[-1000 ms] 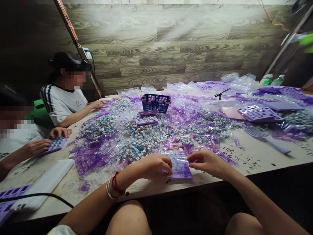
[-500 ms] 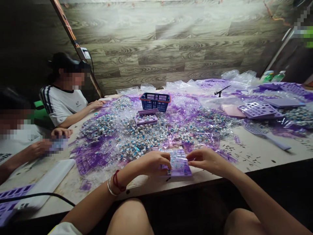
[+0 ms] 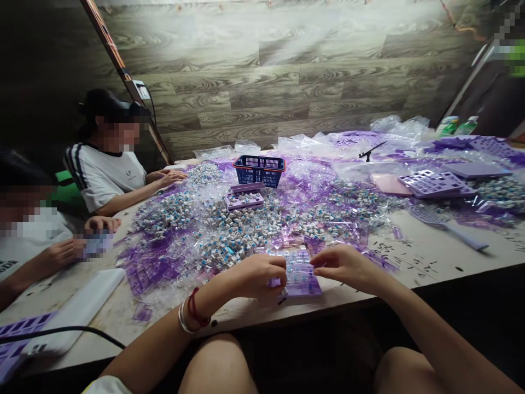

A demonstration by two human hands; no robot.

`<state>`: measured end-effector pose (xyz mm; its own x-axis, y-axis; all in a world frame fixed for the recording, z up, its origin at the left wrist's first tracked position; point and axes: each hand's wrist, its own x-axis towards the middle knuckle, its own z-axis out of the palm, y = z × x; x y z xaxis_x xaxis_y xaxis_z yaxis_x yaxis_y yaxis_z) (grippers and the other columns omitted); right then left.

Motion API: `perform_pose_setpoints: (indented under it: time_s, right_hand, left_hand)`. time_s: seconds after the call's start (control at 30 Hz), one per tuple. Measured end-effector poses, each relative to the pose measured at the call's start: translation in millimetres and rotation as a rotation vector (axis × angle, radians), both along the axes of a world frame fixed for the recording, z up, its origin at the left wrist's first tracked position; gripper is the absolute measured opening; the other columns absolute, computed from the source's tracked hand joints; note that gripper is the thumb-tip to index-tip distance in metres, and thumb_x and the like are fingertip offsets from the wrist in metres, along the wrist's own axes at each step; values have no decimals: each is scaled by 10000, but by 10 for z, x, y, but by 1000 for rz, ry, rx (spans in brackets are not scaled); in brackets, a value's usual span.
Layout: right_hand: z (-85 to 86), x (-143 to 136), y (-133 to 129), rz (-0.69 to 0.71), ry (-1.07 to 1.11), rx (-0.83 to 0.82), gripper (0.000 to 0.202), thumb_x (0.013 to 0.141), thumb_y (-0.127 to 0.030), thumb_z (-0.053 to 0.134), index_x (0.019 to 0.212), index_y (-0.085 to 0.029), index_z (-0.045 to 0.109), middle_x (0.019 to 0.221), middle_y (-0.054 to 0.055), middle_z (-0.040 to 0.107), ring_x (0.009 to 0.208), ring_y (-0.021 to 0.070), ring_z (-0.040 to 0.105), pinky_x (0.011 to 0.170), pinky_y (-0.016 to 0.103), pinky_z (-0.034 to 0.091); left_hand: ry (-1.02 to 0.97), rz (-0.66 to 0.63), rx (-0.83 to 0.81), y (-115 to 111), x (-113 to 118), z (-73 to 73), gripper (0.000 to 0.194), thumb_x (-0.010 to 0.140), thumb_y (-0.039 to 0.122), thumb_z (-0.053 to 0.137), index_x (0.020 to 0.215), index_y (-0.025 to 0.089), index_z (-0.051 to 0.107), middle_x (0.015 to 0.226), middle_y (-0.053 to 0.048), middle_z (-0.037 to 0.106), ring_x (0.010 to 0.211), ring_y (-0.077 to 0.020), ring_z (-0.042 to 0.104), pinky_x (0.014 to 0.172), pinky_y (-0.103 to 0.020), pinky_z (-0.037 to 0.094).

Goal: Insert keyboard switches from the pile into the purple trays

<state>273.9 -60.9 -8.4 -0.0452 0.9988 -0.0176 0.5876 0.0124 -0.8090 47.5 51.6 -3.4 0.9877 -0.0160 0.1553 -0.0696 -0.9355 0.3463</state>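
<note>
A purple plate with rows of small clear and bluish pieces lies flat at the table's front edge. My left hand is closed over the plate's left side, fingers curled down; a small light piece shows at its fingertips. At the plate's upper right edge is my right hand, thumb and index finger apart, with nothing visible between them. Just beyond both hands spreads a heap of small white and blue switches. Several thin purple pieces lie to the left of it.
A dark blue basket stands mid-table behind a purple block. To the right are a grey brush and purple frames. Two people sit at the left, their hands over the table. A white case and a black cable lie at front left.
My left hand has shifted slightly, its fingers curling in lower on the plate's left side. The farther person's hands have moved a little to the right.
</note>
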Motion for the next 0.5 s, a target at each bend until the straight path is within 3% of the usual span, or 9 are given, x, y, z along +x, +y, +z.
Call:
perform_pose_setpoints:
  time_s: [0.23,0.5]
  right_hand:
    - [14,1,5,1,14,-25,241,765,-323,631,914,-170,742,874,70,731,789,211,671,720,292,532]
    - [58,-19,-4,3,6,-37,257,766,-319,635,929,-147,734,896,82,728,811,216,671,736,293,529]
  left_hand:
    - [-9,25,77,-2,8,-49,83,764,105,550,767,176,593,830,-3,596,681,-107,514,637,-219,367]
    - [-22,20,54,12,30,-79,84,743,96,558,762,176,579,815,8,582,671,-98,504,628,-208,364]
